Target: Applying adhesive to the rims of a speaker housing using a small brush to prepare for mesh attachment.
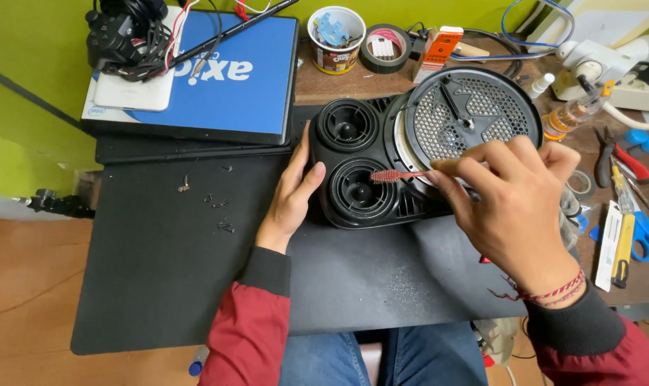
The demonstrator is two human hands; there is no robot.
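Observation:
A black speaker housing with two small round cones and a large perforated round grille lies on a black mat. My left hand presses flat against the housing's left edge, steadying it. My right hand holds a toothbrush with reddish bristles, its head resting over the lower small cone. The upper small cone is uncovered.
A blue-lidded laptop with cables and a white device on it sits at back left. A cup of parts, tape roll, orange box stand behind. Scissors, pliers, screwdrivers lie at right. Several small screws dot the mat.

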